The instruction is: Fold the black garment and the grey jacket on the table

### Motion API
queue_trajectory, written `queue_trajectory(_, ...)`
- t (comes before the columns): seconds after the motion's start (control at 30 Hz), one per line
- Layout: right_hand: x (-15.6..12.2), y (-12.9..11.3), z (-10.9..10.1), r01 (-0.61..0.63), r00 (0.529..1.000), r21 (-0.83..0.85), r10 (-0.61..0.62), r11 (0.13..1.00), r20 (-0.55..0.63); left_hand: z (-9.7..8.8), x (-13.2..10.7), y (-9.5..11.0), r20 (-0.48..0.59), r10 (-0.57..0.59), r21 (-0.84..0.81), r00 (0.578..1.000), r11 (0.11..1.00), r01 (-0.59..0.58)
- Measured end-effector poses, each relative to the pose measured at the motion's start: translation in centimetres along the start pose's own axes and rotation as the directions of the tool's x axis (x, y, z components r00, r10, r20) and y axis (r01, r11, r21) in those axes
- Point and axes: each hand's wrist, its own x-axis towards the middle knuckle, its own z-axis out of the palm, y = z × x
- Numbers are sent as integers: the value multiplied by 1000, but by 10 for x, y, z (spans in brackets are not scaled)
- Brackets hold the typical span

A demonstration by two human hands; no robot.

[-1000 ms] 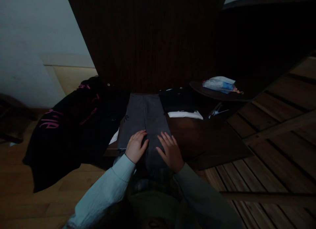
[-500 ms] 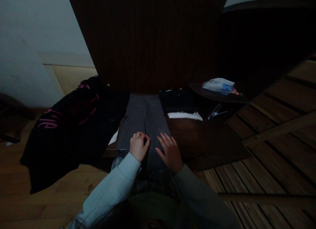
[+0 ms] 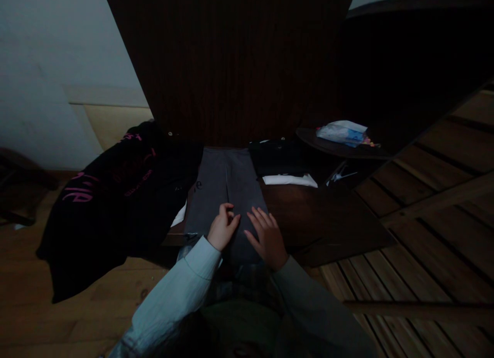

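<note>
A pair of grey trousers (image 3: 224, 185) lies lengthwise on a dark wooden table (image 3: 320, 214), legs side by side, the near end hanging over the front edge. My left hand (image 3: 223, 228) rests on the near part of the cloth with fingers curled, pinching at the fabric near the middle seam. My right hand (image 3: 265, 236) lies flat beside it on the right leg, fingers stretched out and together.
A black garment with pink lettering (image 3: 108, 193) drapes over the table's left side towards the floor. Folded black (image 3: 276, 157) and white (image 3: 289, 180) clothes sit behind the trousers. A plastic packet (image 3: 343, 131) lies on a dark round tray at the right. Wooden slats run along the right.
My left hand went from lying flat to curled and slid right towards the seam, now pinching the cloth. My right hand has barely moved.
</note>
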Motion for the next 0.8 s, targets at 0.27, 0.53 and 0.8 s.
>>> queue_trajectory(0.27,0,0,-1,-5,1000,-7,5,1000,7,-2,1,2,3,36,36,999,999,-36)
queue_trajectory(0.53,0,1,0,-8,1000,-2,8,1000,2,-3,-5,3,-69,121,433,990,898,-79)
queue_trajectory(0.8,0,0,0,-4,1000,-3,4,1000,7,-3,-14,5,-93,248,662,964,739,-127)
